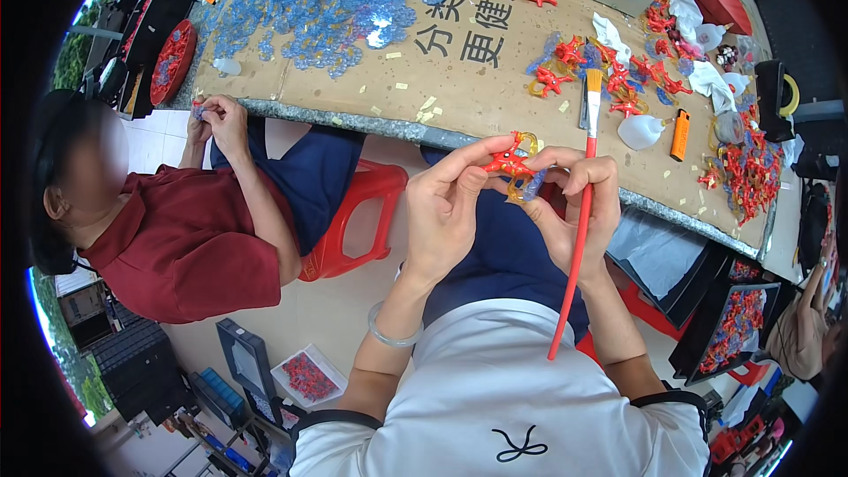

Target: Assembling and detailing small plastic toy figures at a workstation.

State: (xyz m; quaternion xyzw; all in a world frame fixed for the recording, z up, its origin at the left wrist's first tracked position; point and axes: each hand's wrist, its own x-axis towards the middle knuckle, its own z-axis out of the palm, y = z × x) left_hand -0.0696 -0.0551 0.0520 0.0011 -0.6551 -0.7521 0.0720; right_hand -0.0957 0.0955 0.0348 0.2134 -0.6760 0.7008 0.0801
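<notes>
While hands (446, 216) pinch a figurine (510, 162), a tray (277, 372) holds red pieces (309, 377).

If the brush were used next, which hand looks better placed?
Probably the right hand: the red-handled brush sits between its fingers, bristles toward the table. The left hand pinches the red figure and holds no brush.

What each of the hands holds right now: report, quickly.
Left hand: closed, pinching the red figure with clear yellow and blue parts.
Right hand: closed, holding the same figure's blue side and a red-handled brush.
</notes>
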